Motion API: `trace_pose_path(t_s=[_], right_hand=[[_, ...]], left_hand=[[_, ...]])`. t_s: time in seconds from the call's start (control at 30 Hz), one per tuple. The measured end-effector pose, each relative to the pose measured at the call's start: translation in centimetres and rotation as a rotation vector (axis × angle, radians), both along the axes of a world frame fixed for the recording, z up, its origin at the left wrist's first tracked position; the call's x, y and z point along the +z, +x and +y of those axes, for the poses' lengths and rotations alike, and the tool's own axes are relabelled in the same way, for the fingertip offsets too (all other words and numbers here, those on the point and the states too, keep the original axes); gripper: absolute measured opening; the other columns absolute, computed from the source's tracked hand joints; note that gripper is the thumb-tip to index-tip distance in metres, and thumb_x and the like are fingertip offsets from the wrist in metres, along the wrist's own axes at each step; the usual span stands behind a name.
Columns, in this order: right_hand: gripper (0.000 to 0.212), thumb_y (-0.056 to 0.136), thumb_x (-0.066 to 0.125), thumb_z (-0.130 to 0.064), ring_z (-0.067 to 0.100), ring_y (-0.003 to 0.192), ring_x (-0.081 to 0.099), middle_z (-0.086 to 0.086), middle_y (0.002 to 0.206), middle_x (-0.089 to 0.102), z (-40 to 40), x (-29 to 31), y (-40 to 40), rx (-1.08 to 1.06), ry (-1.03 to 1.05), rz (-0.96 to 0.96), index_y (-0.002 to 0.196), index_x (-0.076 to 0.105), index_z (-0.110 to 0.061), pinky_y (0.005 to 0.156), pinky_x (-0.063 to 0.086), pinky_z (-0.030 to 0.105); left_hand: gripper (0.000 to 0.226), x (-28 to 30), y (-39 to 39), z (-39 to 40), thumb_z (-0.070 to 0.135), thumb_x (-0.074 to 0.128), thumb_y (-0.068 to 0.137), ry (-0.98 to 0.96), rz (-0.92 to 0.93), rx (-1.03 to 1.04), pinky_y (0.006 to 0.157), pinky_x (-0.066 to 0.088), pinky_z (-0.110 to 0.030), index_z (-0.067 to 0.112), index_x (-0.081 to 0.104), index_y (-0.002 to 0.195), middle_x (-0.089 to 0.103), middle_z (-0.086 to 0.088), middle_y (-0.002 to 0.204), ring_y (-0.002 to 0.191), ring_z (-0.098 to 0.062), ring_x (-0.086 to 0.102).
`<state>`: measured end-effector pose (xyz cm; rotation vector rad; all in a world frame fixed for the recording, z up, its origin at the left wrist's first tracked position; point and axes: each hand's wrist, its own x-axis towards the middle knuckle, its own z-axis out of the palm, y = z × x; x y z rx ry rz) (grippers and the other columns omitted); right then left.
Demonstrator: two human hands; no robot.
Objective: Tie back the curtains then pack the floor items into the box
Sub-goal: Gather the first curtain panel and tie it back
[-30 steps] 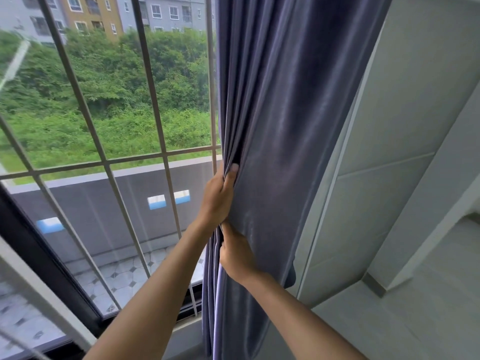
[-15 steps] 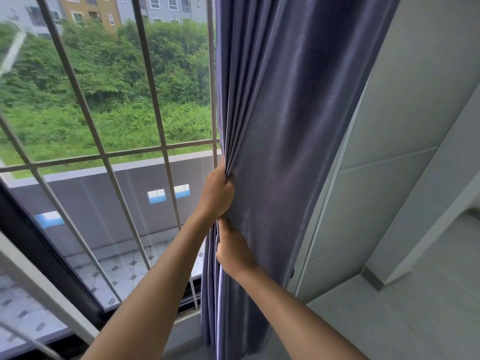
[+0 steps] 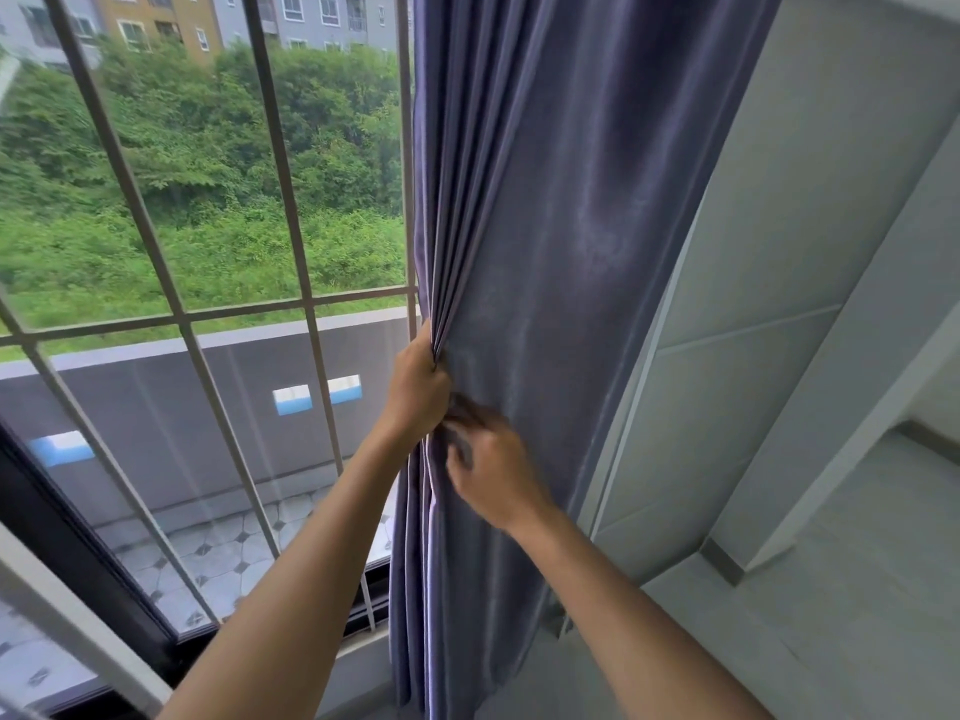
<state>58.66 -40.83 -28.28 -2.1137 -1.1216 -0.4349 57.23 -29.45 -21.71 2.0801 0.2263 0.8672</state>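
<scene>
the left hand (image 3: 418,392) sits at the centre of the frame, fingers curled tight round the gathered pleats at the curtain's window-side edge. just below and right of it, the right hand (image 3: 493,478) is motion-blurred; its fingers look bent against the cloth, but whether they pinch a fold i cannot tell.

the curtain (image 3: 561,210), blue-grey and heavy, fills the middle of the frame from top to bottom, bunched into folds where the left hand holds it and hanging loose beneath. the barred window (image 3: 291,210) takes the left half, trees and buildings beyond; the pale wall (image 3: 810,200) takes the right, with a strip of floor (image 3: 831,641) at lower right.

by my reading the task is early: the curtain is gathered but no tie-back is visible round it. any other curtain, the floor items and the box lie out of view, so packing seems not yet begun.
</scene>
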Motion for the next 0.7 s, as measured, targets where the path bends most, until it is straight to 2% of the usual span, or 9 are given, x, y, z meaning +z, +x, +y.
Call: trace_pose_path(t_s=[0.03,0.1,0.2,0.27,0.3,0.4,0.5,0.6,0.7], right_hand=[[0.037,0.078,0.06,-0.005,0.027,0.115,0.055,0.008,0.126,0.061,-0.8,0.9,0.8,-0.048,0.102,-0.064,0.114,0.066,-0.012,0.102,0.043,0.033],[0.039,0.078,0.062,-0.011,0.027,0.125,0.048,0.012,0.133,0.056,-2.6,2.9,2.7,-0.199,0.278,-0.112,0.116,0.066,-0.012,0.107,0.038,0.033],[0.064,0.08,0.065,-0.025,0.027,0.14,0.03,0.018,0.149,0.035,-5.6,6.6,6.3,-0.337,0.472,-0.105,0.138,0.046,-0.007,0.116,0.021,0.023],[0.085,0.078,0.073,-0.026,0.02,0.145,0.017,0.015,0.156,0.021,-7.4,9.0,8.8,-0.364,0.603,0.026,0.148,0.029,-0.008,0.112,0.009,0.007],[0.094,0.077,0.077,-0.029,0.017,0.146,0.012,0.011,0.159,0.015,-8.2,9.9,9.9,-0.361,0.646,0.11,0.151,0.021,-0.011,0.11,0.007,0.004],[0.116,0.07,0.082,-0.041,0.014,0.144,0.021,-0.002,0.16,0.015,-9.3,11.0,13.0,-0.322,0.612,0.304,0.153,0.004,-0.021,0.116,0.022,0.024],[0.121,0.063,0.087,-0.044,0.019,0.135,0.041,-0.007,0.153,0.033,-9.0,10.5,14.4,-0.29,0.507,0.433,0.152,0.007,-0.032,0.11,0.038,0.04],[0.109,0.057,0.088,-0.043,0.019,0.12,0.054,-0.009,0.137,0.05,-8.3,9.1,15.1,-0.267,0.487,0.533,0.145,0.023,-0.038,0.099,0.048,0.046],[0.091,0.064,0.083,-0.038,0.021,0.115,0.057,-0.005,0.13,0.056,-6.9,8.1,14.1,-0.228,0.459,0.537,0.14,0.035,-0.029,0.098,0.049,0.044]], left_hand=[[0.044,0.0,0.0,-0.1,-0.017,0.036,0.077,-0.008,-0.003,-0.011,0.066,0.032,-0.018,0.001,0.057,0.112,0.057,-0.003,0.1,0.092,-0.018,0.051],[0.046,0.1,0.0,-0.2,-0.017,0.036,0.078,-0.015,-0.004,-0.022,0.068,0.032,-0.015,0.002,0.056,0.115,0.058,-0.003,0.104,0.094,-0.014,0.049],[0.044,0.2,0.0,-0.5,-0.015,0.034,0.085,-0.026,0.002,-0.016,0.068,0.031,-0.014,0.002,0.055,0.119,0.055,0.0,0.105,0.095,-0.013,0.047],[0.041,0.1,0.1,-0.5,-0.014,0.034,0.086,-0.022,-0.003,-0.012,0.066,0.031,-0.015,0.001,0.055,0.117,0.056,-0.001,0.104,0.092,-0.014,0.047],[0.04,0.0,0.1,-0.4,-0.014,0.034,0.086,-0.022,-0.001,-0.012,0.066,0.031,-0.016,0.002,0.056,0.116,0.057,-0.001,0.102,0.092,-0.015,0.048],[0.042,-0.1,0.2,-0.4,-0.013,0.034,0.084,-0.024,0.019,-0.01,0.07,0.034,-0.02,0.004,0.057,0.115,0.057,0.0,0.101,0.093,-0.018,0.052],[0.044,0.0,0.0,-0.8,-0.014,0.034,0.084,-0.014,0.008,-0.015,0.069,0.033,-0.018,0.004,0.056,0.118,0.056,0.002,0.102,0.093,-0.015,0.049],[0.047,0.0,-0.3,-1.1,-0.014,0.035,0.085,-0.009,-0.004,-0.029,0.07,0.033,-0.017,0.005,0.055,0.122,0.055,0.004,0.104,0.093,-0.013,0.048],[0.047,0.0,-0.5,-1.4,-0.014,0.035,0.086,-0.019,-0.004,-0.038,0.067,0.032,-0.015,0.003,0.053,0.126,0.054,0.004,0.104,0.093,-0.014,0.048]])
